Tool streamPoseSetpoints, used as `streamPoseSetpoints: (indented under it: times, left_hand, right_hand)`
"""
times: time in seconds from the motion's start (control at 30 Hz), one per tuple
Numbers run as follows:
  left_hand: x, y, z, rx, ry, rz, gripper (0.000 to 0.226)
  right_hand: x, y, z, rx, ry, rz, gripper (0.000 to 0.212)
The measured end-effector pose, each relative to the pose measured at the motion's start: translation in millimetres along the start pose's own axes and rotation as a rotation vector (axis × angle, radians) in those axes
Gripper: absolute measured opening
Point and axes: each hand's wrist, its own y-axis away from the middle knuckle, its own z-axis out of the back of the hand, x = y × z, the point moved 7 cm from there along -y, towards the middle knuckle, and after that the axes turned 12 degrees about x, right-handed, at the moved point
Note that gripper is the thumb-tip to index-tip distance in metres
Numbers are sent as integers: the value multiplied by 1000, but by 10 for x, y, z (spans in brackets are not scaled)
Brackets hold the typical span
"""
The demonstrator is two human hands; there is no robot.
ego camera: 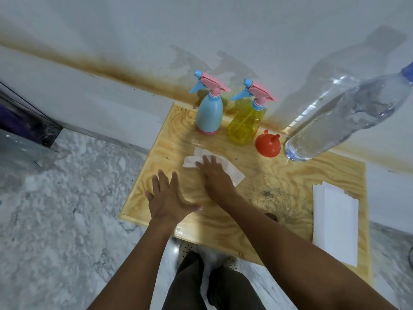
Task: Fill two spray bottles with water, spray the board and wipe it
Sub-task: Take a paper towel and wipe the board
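Dark trousers (223, 287) and white perforated shoes (186, 249) are showing at the bottom, standing on the grey marble floor (67, 220) at the near edge of the pale plywood board (257, 231). The left hand (169, 198) is reaching over the board's near-left part, fingers apart and straight, holding nothing; cannot tell if it is touching the wood. Just beyond it the right hand (214, 173) is lying flat with straight fingers, pressing on a crumpled white paper towel (234, 173) at mid-board. The wood is showing wavy grain, a shiny patch around the towel, and a dark speckled stain (270, 195) right of the right forearm. A stack of white paper sheets (335, 222) is lying along the right edge, overhanging the near side.

Farther back, a red plastic funnel (268, 144) is sitting mouth down. Right of it, a big clear plastic water bottle with a blue cap (335, 121) is standing on the board. Left of the funnel, a yellow see-through spray bottle (244, 124) and a light blue opaque spray bottle with a pink base (209, 115) are standing upright side by side at the far edge, both with pink-and-blue trigger heads pointing left. Behind them the white wall (223, 23) is carrying a brown stain band.
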Motion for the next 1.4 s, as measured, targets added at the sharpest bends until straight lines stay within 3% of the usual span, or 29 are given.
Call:
streamPoseSetpoints:
  times: [0.33, 0.43, 0.57, 0.73, 0.9, 1.03, 1.13, 1.27, 1.4]
  left_hand:
    - [4, -11, -8, 2, -8, 10, 139]
    - [-3, -7, 0, 0, -13, 8, 140]
    - [1, -13, -2, 4, 5, 8, 141]
    - [-1, -14, -7, -2, 3, 12, 139]
    - [19, -37, -24, -11, 6, -12, 124]
    - [18, -45, -31, -10, -1, -5, 134]
    - [20, -49, -40, 13, 16, 1, 140]
    - [26, -42, -45, 16, 15, 4, 139]
    - [20, -42, -43, 17, 21, -1, 137]
  right_hand:
    - [16, 322, -333, 62, 69, 346, 32]
    - [-63, 531, -241, -68, 91, 380, 23]
    - [-224, 596, -48, -318, 39, 193, 23]
    - [-260, 567, -338, -114, -165, 15, 20]
    - [30, 769, -342, 78, -149, 86, 33]
    - [56, 627, 40, -84, -363, 40, 23]
    - [14, 287, 377, -268, -272, -45, 21]
    - [26, -173, 186, -27, -48, -69, 32]
    - [115, -101, -12, 27, 45, 62, 37]
